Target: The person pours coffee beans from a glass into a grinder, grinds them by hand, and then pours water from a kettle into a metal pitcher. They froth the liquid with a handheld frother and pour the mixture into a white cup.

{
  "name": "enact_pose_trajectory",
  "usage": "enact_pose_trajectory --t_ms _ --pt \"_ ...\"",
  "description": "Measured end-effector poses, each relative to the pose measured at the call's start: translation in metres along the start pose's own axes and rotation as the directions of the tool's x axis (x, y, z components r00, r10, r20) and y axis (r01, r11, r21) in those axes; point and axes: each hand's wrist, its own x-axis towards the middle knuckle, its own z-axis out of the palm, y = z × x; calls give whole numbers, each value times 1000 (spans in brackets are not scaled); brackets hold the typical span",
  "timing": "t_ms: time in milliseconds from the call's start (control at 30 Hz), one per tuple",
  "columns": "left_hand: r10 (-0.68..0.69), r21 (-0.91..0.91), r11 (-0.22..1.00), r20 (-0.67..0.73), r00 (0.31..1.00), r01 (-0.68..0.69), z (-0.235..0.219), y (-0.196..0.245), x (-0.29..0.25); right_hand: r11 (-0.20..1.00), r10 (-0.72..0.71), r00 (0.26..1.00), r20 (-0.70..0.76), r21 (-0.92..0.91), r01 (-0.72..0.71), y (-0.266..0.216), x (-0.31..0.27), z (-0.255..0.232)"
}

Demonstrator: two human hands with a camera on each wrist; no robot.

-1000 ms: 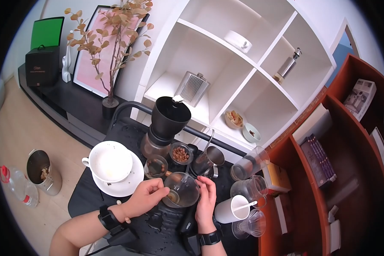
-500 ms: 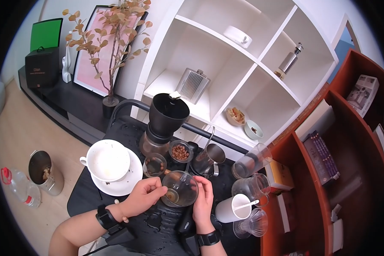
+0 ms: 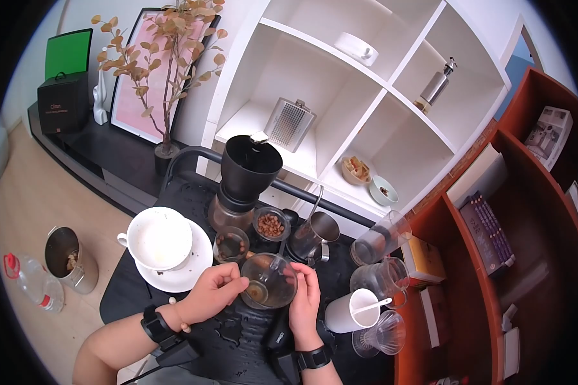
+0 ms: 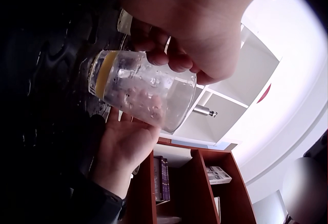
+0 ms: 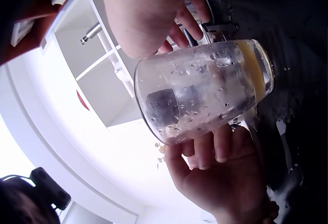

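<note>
A clear glass cup (image 3: pixel 277 294) with a little yellowish-brown liquid at its bottom stands upright on the black table between my hands. Droplets cover its wall in both wrist views. My left hand (image 3: pixel 209 294) holds the cup's left side, its fingers curled against the glass and the thumb at the rim. On the opposite side my right hand (image 3: pixel 306 301) rests along the wall with fairly straight fingers. Just behind the cup are a small glass (image 3: pixel 231 245) with brown bits, a container of brown beans (image 3: pixel 270 224), and a black-topped grinder (image 3: pixel 249 170).
Left on the wet table (image 3: pixel 228 333) is a white cup (image 3: pixel 159 239) on a saucer (image 3: pixel 199 266). To the right stand a steel pitcher (image 3: pixel 307 240), a white mug (image 3: pixel 343 314) with a spoon, and several clear glass vessels (image 3: pixel 372 279). A metal bin (image 3: pixel 83 273) and plastic bottle (image 3: pixel 38 282) are on the floor.
The head view has shifted slightly. Both hands stay at the glass cup, and its position between them is nearly the same.
</note>
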Motion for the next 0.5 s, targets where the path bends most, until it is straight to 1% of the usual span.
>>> enact_pose_trajectory --t_ms 500 --pt "5 -19 1000 17 1000 -5 0 1 -1 999 9 1000 15 -34 -8 4 0 -2"
